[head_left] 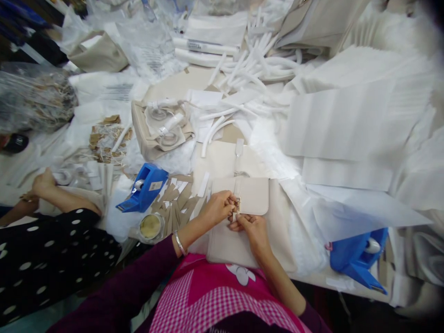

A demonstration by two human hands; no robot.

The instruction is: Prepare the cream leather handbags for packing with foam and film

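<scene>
A beige handbag (pixel 229 245) lies flat in front of me, its flap (pixel 255 192) turned toward me. At the flap's edge sits a small gold-coloured metal buckle (pixel 238 202). My left hand (pixel 219 208) pinches the buckle from the left side. Just below it, the fingertips of my right hand (pixel 255 231) close on a narrow beige strap end (pixel 235 216). Fingers partly cover both small parts. The strap runs up the bag's middle and wears a clear wrap near its top (pixel 239 147).
Blue tape dispensers (pixel 147 185) stand left and right. A roll of tape (pixel 151 226) and paper strips (pixel 178 199) lie on the left. Behind are another beige bag (pixel 142 132), white foam tubes (pixel 249 69) and white sheets (pixel 333 120). A co-worker's arm (pixel 62 194) rests at far left.
</scene>
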